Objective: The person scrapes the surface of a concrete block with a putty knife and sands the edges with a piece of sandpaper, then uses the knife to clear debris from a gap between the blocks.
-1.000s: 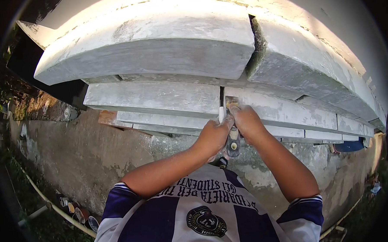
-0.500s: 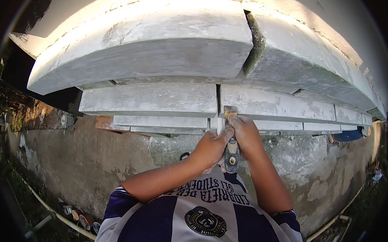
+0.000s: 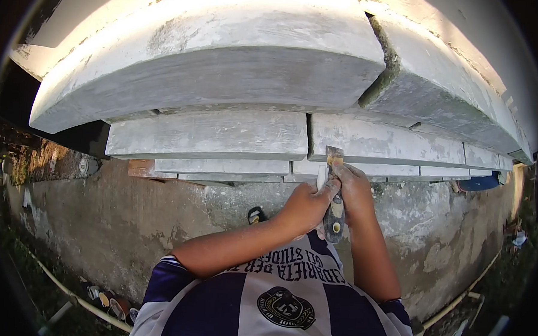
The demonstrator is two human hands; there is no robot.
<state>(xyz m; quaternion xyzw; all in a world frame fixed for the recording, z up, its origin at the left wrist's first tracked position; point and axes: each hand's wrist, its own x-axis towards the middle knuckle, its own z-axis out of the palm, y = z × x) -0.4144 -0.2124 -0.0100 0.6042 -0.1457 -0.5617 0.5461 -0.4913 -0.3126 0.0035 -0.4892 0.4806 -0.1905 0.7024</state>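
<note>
One left hand (image 3: 308,207) pinches a white strip (image 3: 322,177), dusty right hand (image 3: 355,193) a metal scraper (image 3: 334,151).

A patchy grey-brown concrete ground (image 3: 128,222) stretched from nine o'clock through the centre to three o'clock, with part of a dark sandal (image 3: 256,215) on it, just below the centre. Several shoes (image 3: 117,307) lay on the ground between seven and eight o'clock, near a pale pipe (image 3: 80,296) that slanted across it. Another pale pipe (image 3: 449,310) ran at about four o'clock, and a small whitish scrap (image 3: 520,239) lay just past three o'clock.
</note>
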